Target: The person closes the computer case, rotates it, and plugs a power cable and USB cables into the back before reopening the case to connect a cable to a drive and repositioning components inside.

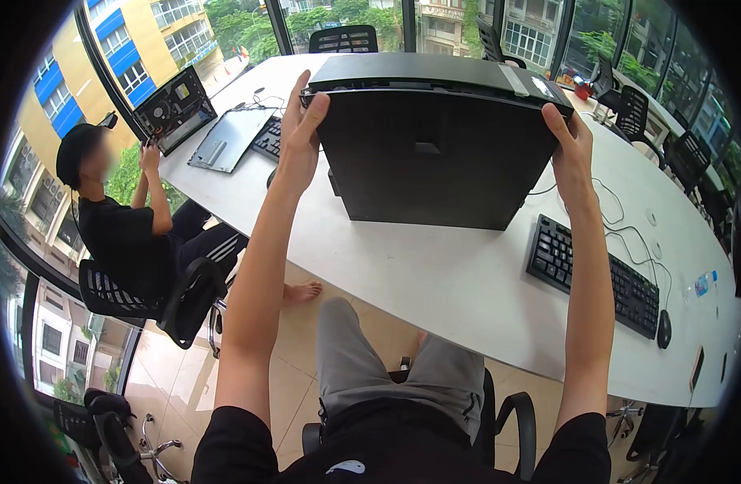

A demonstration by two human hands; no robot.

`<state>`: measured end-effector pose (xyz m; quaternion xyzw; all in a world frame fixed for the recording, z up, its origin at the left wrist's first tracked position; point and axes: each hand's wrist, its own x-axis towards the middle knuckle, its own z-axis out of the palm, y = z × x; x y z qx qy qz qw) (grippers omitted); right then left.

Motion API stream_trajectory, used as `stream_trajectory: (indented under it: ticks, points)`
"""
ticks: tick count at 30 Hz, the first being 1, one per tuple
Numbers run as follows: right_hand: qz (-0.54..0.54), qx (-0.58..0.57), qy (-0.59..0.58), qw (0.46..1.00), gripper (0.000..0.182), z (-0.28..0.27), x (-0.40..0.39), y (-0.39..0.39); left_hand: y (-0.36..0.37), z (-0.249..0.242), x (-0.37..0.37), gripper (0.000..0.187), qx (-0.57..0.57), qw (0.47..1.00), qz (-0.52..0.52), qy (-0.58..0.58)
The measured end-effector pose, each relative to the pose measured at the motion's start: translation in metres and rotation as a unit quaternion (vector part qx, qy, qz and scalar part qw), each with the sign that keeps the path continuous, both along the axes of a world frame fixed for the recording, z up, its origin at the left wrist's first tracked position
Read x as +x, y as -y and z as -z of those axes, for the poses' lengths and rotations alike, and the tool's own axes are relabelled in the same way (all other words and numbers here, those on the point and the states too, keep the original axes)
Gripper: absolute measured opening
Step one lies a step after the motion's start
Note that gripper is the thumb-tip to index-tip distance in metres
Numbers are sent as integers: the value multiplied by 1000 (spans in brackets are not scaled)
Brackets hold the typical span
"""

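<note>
A black desktop computer case (pixel 435 161) stands upright on the white table in front of me, its broad side panel facing me. My left hand (pixel 303 133) grips its upper left corner, thumb on the near face and fingers behind the edge. At the upper right corner my right hand (pixel 574 149) holds it the same way, with its thumb on the front face. A narrow dark gap runs along the top edge of the panel. The far side of the case is hidden.
A black keyboard (pixel 595 274) and a mouse (pixel 664 329) lie to the right, with loose cables and a water bottle (pixel 703 282) beyond. At left, a seated co-worker (pixel 129 194) handles an opened computer case (pixel 175 109) near a metal panel (pixel 229 139) and another keyboard (pixel 268 139).
</note>
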<state>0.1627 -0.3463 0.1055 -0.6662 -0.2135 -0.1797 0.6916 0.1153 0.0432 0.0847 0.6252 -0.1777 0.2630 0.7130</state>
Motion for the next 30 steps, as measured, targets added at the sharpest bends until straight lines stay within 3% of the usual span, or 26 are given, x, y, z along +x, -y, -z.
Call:
stream_trajectory:
  ticks: [6,12,15,18,21,30]
  points:
    - [22,-21,23,999,81,4,8,-3,-9,0,13,88,42,998,33,45]
    - [80,-16,78,994,61,5,18,-13,1,2,20,80,-11,998,-16,60]
    - [72,2,84,994,63,6,16,-16,4,5,25,52,-23,995,-40,87]
    - [71,3,70,995,69,8,13,-13,10,7,20,53,-55,994,-22,92]
    - [81,-18,6,997,76,11,15,-8,5,10,26,74,-43,996,-51,58]
    - [84,9,1,996,78,21,17,-13,14,18,25,77,-61,995,-42,62]
